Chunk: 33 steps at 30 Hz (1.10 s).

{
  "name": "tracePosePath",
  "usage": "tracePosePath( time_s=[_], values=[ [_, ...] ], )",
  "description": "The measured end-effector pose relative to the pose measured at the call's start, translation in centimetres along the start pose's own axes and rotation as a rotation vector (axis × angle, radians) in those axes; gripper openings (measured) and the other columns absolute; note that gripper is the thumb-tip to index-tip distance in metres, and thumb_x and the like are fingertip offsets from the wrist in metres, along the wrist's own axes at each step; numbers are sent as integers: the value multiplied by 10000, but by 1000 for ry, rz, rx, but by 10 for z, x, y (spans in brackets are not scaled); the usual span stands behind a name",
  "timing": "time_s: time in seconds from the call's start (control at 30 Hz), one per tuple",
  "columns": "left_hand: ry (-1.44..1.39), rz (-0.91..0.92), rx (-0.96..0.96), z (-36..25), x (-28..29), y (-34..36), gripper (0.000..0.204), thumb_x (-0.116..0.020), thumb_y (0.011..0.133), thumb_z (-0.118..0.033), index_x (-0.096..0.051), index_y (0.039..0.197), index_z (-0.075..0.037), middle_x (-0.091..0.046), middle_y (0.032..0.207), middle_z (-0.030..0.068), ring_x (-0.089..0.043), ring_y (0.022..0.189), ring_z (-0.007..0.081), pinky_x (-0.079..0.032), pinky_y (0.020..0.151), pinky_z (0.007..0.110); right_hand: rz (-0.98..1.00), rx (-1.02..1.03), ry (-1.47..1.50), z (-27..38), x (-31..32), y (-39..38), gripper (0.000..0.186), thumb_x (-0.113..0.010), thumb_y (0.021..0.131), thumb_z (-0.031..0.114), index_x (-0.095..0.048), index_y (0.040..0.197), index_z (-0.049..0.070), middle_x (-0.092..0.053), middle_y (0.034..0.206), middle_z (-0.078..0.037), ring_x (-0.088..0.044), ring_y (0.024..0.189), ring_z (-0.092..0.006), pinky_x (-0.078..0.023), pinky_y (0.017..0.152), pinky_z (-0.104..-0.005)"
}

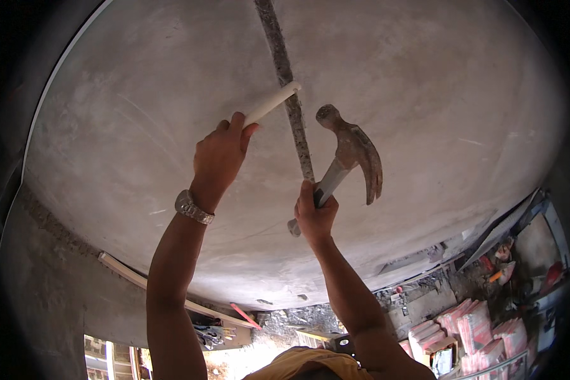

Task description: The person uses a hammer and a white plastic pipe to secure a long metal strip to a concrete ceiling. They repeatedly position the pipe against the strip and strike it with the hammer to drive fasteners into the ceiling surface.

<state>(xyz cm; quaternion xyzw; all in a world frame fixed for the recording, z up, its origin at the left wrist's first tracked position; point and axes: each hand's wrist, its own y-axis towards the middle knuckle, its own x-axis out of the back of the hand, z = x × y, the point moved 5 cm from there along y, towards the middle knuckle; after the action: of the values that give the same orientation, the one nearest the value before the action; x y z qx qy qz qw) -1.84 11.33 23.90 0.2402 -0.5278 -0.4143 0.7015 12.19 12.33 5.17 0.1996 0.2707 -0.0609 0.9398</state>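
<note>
My left hand, with a metal watch on its wrist, is closed round a white plastic tube. The tube slants up to the right, its far end lying over a narrow, rough dark groove cut in a large grey plastered surface. Lower and to the right, my right hand grips the handle of a claw hammer. The hammer's head is raised beside the groove, to the right of the tube, apart from it, with its claw pointing down.
At the lower left are a long pale board, a red strip and a bright opening. Along the bottom right lie rubble, several stacked pink-and-white bags, a cardboard box and assorted tools. A yellow ladder-like object shows behind my body.
</note>
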Motion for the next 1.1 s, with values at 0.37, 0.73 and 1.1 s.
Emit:
tracePosePath(
  time_s=[0.37,0.73,1.1],
  values=[
    [-134,119,45,-2,2,8,343,-434,1040,-420,-464,970,-86,-602,620,105,-653,543,311,-517,437,426,-35,115,41,15,-7,17,392,-617,979,287,-544,674,52,-524,547,9,-474,505,-57,-369,461,-273],
    [-262,195,165,-7,3,14,304,-474,1046,-346,-464,951,-58,-573,564,137,-611,499,347,-449,420,437,-24,116,-186,46,-3,32,310,-592,982,245,-564,797,-2,-521,583,-17,-459,531,-83,-384,486,-301],
    [-410,209,194,-3,-2,27,344,-461,1050,-376,-482,960,-44,-569,578,160,-606,514,360,-420,455,460,20,253,-373,96,-16,52,295,-599,980,233,-559,786,14,-527,552,-44,-485,493,-94,-412,474,-317]
  ],
)
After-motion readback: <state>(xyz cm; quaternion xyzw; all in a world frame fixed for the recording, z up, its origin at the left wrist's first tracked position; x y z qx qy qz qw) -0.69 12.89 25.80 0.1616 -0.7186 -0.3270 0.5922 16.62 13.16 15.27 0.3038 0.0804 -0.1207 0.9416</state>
